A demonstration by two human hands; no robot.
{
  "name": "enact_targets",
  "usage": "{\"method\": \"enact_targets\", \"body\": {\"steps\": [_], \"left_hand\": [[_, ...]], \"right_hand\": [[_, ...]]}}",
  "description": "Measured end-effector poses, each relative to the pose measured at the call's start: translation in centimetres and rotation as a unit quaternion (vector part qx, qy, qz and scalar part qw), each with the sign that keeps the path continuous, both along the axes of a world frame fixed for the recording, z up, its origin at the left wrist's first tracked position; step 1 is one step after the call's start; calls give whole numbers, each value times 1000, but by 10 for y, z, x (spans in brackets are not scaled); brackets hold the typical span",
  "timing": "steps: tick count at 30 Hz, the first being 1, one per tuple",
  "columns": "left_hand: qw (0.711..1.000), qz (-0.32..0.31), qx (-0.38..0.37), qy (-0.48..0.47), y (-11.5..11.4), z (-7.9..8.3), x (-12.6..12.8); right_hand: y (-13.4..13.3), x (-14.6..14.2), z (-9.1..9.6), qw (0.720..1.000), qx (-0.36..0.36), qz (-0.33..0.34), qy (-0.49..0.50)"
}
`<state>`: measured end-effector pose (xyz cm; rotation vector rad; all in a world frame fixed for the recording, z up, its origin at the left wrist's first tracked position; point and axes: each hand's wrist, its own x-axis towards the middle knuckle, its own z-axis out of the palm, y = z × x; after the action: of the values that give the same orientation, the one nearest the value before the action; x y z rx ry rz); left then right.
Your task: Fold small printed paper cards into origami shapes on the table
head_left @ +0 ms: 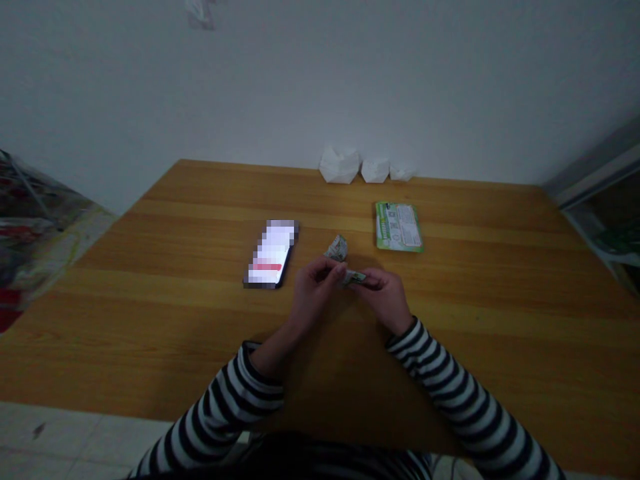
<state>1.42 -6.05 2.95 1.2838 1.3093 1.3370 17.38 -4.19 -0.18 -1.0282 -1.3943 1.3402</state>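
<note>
Both hands meet over the middle of the table, pinching a small folded piece of printed paper (354,277), whitish with green marks. My left hand (319,283) grips its left part between thumb and fingers. On the right end, my right hand (383,293) closes with its fingertips; the fingers partly cover the paper. Just beyond the left fingers is a crumpled or folded printed piece (337,249) of similar look; whether it joins the held paper I cannot tell. A green and white printed packet (399,227) lies flat beyond my right hand.
A phone (271,253) with a lit screen lies left of my hands on the wooden table (165,280). Against the wall (280,80) stand three white folded paper pieces (340,165) in a row. Clutter (25,233) shows on the floor at left.
</note>
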Motion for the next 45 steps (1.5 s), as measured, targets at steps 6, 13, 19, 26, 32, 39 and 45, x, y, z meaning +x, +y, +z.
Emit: {"method": "enact_targets", "body": {"steps": [6,13,19,26,32,39,45], "left_hand": [[998,-64,2,0,-2,2,4],[995,-78,14,65,-1,-6,4],[970,-22,105,217,-2,-11,2],[901,19,139,411,-5,-16,1],[877,-9,247,412,-6,-21,2],[873,-37,279,398,-8,-22,1],[914,-43,251,315,-9,-9,8]], "right_hand": [[0,17,14,945,281,-109,-128],[3,18,11,957,243,-114,-110],[0,5,14,997,64,-28,38],[0,-13,5,984,-91,-72,138],[3,-7,13,979,-136,-8,150],[1,-7,12,981,-107,-37,161],[3,-5,12,975,-116,-3,188]]}}
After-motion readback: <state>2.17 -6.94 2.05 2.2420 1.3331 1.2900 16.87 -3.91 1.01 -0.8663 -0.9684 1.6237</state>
